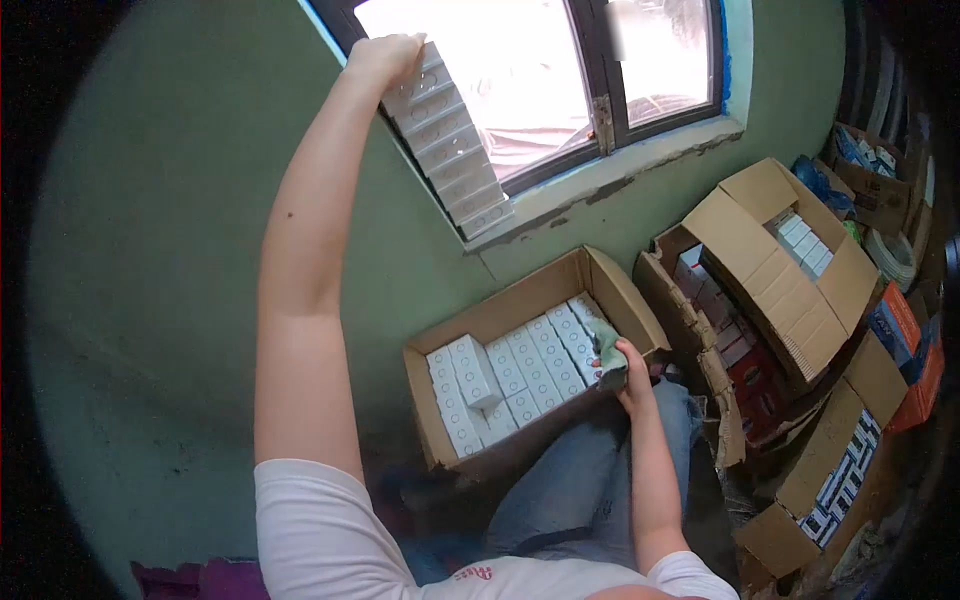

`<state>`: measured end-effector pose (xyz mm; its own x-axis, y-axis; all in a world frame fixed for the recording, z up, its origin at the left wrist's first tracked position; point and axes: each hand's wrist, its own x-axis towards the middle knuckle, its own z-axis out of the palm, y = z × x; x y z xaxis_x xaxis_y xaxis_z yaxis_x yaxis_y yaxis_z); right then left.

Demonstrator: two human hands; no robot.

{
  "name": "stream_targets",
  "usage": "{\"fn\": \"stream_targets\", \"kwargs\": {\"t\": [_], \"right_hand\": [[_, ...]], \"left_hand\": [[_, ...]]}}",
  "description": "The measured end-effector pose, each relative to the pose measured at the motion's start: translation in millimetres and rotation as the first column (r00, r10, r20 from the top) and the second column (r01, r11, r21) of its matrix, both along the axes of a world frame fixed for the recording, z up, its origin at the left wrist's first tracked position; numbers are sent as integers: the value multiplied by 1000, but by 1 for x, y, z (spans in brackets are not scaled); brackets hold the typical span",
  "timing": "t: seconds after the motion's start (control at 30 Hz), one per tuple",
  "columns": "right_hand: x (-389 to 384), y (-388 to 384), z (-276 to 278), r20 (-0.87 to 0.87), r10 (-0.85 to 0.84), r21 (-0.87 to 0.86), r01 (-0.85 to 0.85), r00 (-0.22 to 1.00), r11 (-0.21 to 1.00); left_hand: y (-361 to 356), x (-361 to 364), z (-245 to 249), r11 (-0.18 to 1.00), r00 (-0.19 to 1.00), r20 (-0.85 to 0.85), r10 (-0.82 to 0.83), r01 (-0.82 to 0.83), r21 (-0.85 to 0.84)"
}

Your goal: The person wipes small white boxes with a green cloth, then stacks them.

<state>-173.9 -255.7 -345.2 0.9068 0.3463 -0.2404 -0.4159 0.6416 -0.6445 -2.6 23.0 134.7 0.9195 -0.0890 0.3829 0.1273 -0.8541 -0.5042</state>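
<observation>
Head view, only one available.

Left hand point(385, 55): arm raised to the top of frame, fingers point(408, 45) curled over the upper end of the stack of white boxes point(450, 140), closed on it. The stack runs as a tilted column down across the window point(560, 60), lower end resting on the sill point(620, 165), beside the green wall point(150, 250).

Right hand point(630, 368): low, at the right-hand rim of the open carton point(500, 312), fingers closed around a grey-green cloth point(608, 348). The cloth touches the near-right corner of the carton's contents.

The carton sits on the floor under the window, in front of the person's knees in jeans point(580, 480). It is packed with rows of flat white boxes point(535, 365); one loose box point(475, 372) lies tilted on top of the left rows.

Right of it, touching or just beside: second carton point(760, 270), flaps open, white boxes visible inside; red packs below it, details unclear. A third carton point(840, 470) is lower right with printed packs on edge. Orange and blue packs point(905, 350) sit at the far right edge.
</observation>
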Motion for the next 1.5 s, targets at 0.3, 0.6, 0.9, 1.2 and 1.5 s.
{"fn": "stream_targets", "kwargs": {"t": [0.3, 0.6, 0.9, 1.2, 1.5], "right_hand": [[1, -13, 17, -102, 78, 144, -63, 992, 988], [3, -7, -8, 43, 40, -2, -40, 998, 999], [-8, -10, -3, 69, 6, 175, -18, 998, 984], [-19, -12, -12, 193, 87, -9, -87, 977, 996], [-40, -55, 41, 178, 6, -278, 44, 984, 960]], "left_hand": [[-7, -134, -199, 745, 745, 0, -667, 666, 25], [60, -270, -486, 869, 888, -408, -213, -19, -495], [42, -267, -501, 814, 925, -370, -90, -146, -563], [5, -280, -433, 874, 959, -211, -190, 67, -480], [-45, -259, -429, 368, 942, 91, -324, 214, -905]]}}
